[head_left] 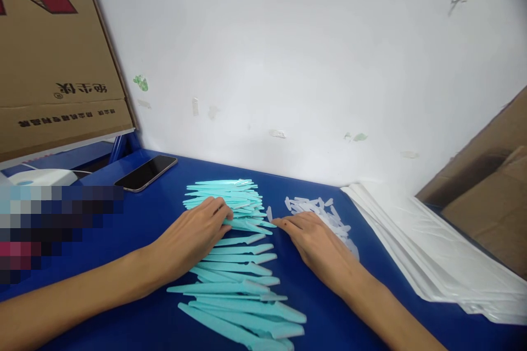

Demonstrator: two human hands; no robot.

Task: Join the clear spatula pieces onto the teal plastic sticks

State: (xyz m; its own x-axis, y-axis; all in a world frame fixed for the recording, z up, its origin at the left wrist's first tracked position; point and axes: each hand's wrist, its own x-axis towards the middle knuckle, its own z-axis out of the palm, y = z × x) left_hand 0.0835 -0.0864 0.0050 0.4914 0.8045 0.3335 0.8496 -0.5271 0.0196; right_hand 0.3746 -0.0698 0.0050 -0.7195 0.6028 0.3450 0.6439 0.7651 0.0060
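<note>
Many turquoise eyebrow razors (pixel 239 288) lie in a long column on the blue table, their wider ends facing right. At the far part of the column, my left hand (pixel 206 225) is closed with its fingertips on a turquoise razor (pixel 251 225). My right hand (pixel 310 236) is closed, its fingertips at that razor's right end; what they pinch is hidden. Just beyond those fingertips a small translucent cap (pixel 269 214) lies by itself. A loose heap of similar caps (pixel 329 211) lies behind and right of my right hand, partly covered by it.
A phone (pixel 147 172) lies at the back left, near a white device (pixel 43 177). White plastic bags (pixel 428 247) are stacked along the right side. Cardboard boxes stand at the left (pixel 61 55) and right (pixel 494 192). A white wall (pixel 288 66) borders the table's back edge.
</note>
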